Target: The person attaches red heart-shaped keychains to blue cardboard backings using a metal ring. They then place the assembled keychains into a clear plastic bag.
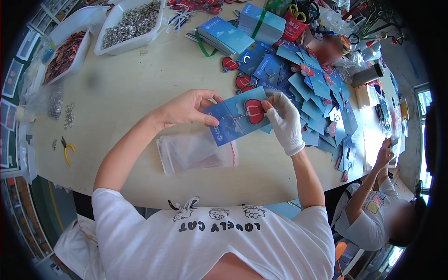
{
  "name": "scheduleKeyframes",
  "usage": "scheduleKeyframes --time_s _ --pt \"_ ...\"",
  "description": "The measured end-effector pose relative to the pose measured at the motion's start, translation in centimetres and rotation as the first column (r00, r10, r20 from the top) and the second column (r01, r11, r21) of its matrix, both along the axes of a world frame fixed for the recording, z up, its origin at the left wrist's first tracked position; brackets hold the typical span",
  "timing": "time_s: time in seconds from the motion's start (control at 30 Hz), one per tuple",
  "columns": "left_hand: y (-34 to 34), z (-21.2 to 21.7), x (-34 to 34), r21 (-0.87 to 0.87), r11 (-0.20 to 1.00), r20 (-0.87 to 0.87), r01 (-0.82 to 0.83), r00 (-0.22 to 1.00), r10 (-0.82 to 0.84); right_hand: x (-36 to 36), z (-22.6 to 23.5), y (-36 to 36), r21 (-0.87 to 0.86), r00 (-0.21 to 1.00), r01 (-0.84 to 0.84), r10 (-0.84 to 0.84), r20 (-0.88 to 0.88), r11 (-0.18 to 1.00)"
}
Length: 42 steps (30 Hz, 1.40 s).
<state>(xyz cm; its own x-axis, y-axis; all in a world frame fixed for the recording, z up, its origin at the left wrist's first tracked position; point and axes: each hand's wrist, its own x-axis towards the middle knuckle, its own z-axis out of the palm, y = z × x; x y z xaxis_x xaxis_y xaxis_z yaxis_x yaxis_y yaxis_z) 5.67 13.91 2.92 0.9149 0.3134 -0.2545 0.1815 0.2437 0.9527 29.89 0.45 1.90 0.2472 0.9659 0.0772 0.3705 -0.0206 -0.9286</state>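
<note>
A blue card [225,129] is held up over the table between my two hands. On it lies a red, heart- or apple-like keychain charm [254,111], its metal ring and short chain reaching across toward the card's left half. My bare left hand [192,107] pinches the card's left end between thumb and fingers. At the other end, my right hand [283,119], in a white glove, grips the card's edge with its thumb at the charm. Just below, see-through plastic bags [186,156] lie flat on the table.
Keychain cards [317,107] form a loose pile at right, behind which stand stacked blue cards [226,35]. A white bin [133,44] of metal rings and another tray [70,58] of reddish pieces stand far left. Yellow-handled pliers [68,150] lie left. A co-worker [373,210] sits at right.
</note>
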Motion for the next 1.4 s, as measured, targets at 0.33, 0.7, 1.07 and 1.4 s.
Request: scheduleKeyframes --time_s 0.33,0.7,1.07,1.4 --pt "-0.5 -2.0 0.4 0.086 0.995 -0.049 -0.051 0.997 0.055 -3.1 0.4 0.3 0.019 0.977 0.169 -0.166 -0.132 0.985" --pt "-0.5 -2.2 0.7 0.127 0.981 -0.105 -0.146 0.982 0.16 -3.5 0.4 0.4 0.037 0.959 0.156 -0.143 -0.246 0.987" --pt "-2.0 -1.2 2.0 0.054 0.953 0.068 -0.299 0.953 0.296 -4.9 1.2 0.2 -0.167 0.956 -0.02 -0.03 -0.291 0.986" --pt "-2.2 -0.6 2.7 0.308 0.902 0.146 -0.301 0.952 0.268 -2.9 -0.1 -0.3 -0.029 0.944 -0.219 0.204 -0.261 0.975"
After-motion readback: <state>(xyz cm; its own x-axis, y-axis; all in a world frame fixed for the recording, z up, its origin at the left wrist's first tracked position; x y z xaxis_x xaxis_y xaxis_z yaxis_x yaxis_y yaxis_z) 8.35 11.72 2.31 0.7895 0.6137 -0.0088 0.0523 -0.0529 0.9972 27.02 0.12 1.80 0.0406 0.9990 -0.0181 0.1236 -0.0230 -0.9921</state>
